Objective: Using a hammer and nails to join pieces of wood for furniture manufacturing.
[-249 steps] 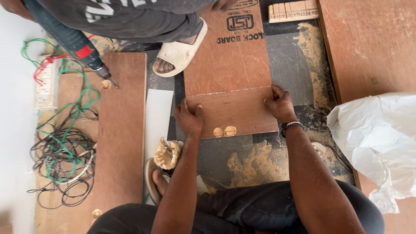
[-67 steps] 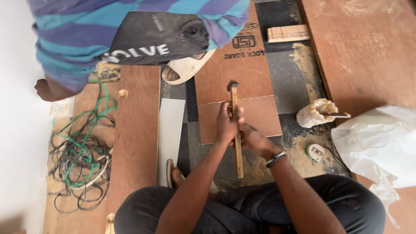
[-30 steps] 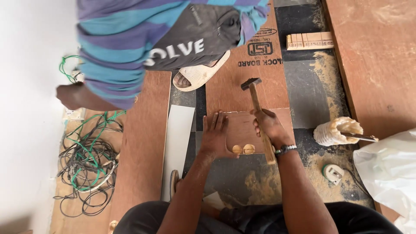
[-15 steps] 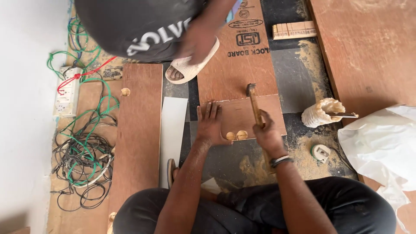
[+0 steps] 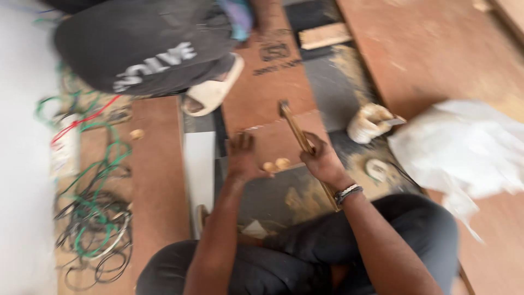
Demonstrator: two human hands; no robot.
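Boards of reddish-brown wood cover the floor; a small board [image 5: 284,139] lies at the centre of the blurred view. At 11 o'clock a co-worker's dark shorts [image 5: 142,46] and pale sandal [image 5: 210,93] show. A white plastic bag [image 5: 464,145] lies at 3 o'clock, a tangle of green and black wires [image 5: 90,218] at 8 o'clock. The left hand [image 5: 243,161] rests flat, fingers spread, on the small board's left edge. The right hand [image 5: 322,161] is closed round the wooden handle of a hammer [image 5: 303,136], whose head points toward 12 o'clock above the board. Two small round plugs [image 5: 276,165] sit between the hands.
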